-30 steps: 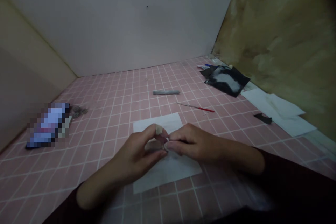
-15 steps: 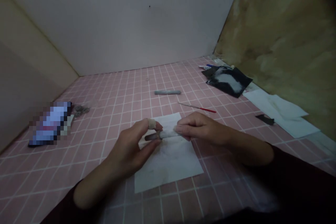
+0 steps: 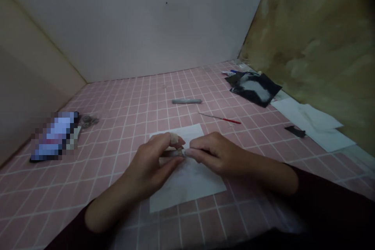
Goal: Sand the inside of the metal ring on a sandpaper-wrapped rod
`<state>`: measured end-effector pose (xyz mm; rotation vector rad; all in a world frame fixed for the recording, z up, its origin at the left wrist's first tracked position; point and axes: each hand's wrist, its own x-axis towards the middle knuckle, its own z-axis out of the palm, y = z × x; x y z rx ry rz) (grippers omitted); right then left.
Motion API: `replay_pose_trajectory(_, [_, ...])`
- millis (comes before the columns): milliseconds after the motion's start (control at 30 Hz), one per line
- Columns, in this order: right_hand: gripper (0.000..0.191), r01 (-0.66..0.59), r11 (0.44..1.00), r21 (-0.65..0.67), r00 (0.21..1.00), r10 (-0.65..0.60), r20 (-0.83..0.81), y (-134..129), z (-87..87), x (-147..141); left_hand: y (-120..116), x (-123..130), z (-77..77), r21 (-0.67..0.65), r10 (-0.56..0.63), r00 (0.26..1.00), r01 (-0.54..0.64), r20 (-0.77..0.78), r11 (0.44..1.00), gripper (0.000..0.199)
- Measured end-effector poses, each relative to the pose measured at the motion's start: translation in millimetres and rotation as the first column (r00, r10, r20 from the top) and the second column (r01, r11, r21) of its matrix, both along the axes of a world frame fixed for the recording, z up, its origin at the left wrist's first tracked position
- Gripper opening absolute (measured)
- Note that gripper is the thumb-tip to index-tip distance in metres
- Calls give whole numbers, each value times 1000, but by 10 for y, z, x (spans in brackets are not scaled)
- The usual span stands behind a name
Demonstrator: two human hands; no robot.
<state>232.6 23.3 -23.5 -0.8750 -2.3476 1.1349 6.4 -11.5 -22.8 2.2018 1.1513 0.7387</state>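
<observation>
My left hand (image 3: pixel 154 158) pinches a small ring-like piece (image 3: pixel 181 151) between thumb and fingertips; its exact form is too small to make out. One finger has a pale bandage (image 3: pixel 174 138). A grey stick (image 3: pixel 170 153) runs through or along that piece, and its near end lies inside the curve of my left hand. My right hand (image 3: pixel 215 153), fingers closed, grips the stick's other end close to the left fingertips. Both hands are over a white paper sheet (image 3: pixel 187 191) with grey smudges.
Beyond the sheet lie a red-handled needle file (image 3: pixel 231 121) and a grey bar (image 3: pixel 186 101). Black sandpaper (image 3: pixel 258 90) with white dust, white papers (image 3: pixel 325 136) and a dark scrap (image 3: pixel 295 131) are at right. A phone (image 3: pixel 55 134) lies at left by small grey rings (image 3: pixel 88 121).
My right hand has slid left along with the stick, closing the gap to my left fingertips. More of the stick now sits on the left hand's inner side. The left hand has barely shifted.
</observation>
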Motion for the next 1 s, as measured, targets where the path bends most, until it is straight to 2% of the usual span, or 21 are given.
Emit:
replay_pose_trajectory(167, [37, 3, 994, -109, 1000, -6, -27, 37, -1, 22, -1, -6, -20, 141, 84, 994, -74, -64, 987, 18])
replay_pose_trajectory(300, [36, 1, 986, -168, 999, -7, -39, 35, -41, -13, -3, 24, -78, 225, -10, 996, 31, -92, 974, 21])
replay_pose_trajectory(467, [41, -37, 949, -312, 991, -5, -131, 83, -68, -10, 6, 48, -102, 373, 53, 990, 0, -131, 928, 23])
replay_pose_trajectory(567, [41, -34, 921, -388, 991, -20, -136, 88, -82, -20, 0, 56, -101, 400, 7, 990, 51, -142, 915, 24])
replay_pose_trajectory(633, [42, -56, 923, -380, 992, 10, -124, 91, -78, -15, -4, 52, -94, 394, -16, 988, 75, -151, 916, 24])
replay_pose_trajectory(733, [41, -54, 963, -264, 993, 25, -112, 82, -42, 15, 3, 24, -66, 331, 40, 992, 1, -117, 944, 23])
replay_pose_trajectory(800, [39, -16, 986, -164, 996, 1, -90, 47, -19, 19, 12, 9, -47, 202, 59, 997, -48, -53, 978, 21])
replay_pose_trajectory(900, [33, -9, 1000, -9, 1000, 9, -12, -11, -11, 1, 22, -3, -35, -36, 7, 1000, -6, 27, 999, 22])
replay_pose_trajectory(1000, [35, -37, 999, 17, 999, 36, 39, -8, -3, 6, 28, -18, -24, -57, -3, 1000, 4, 18, 998, 20])
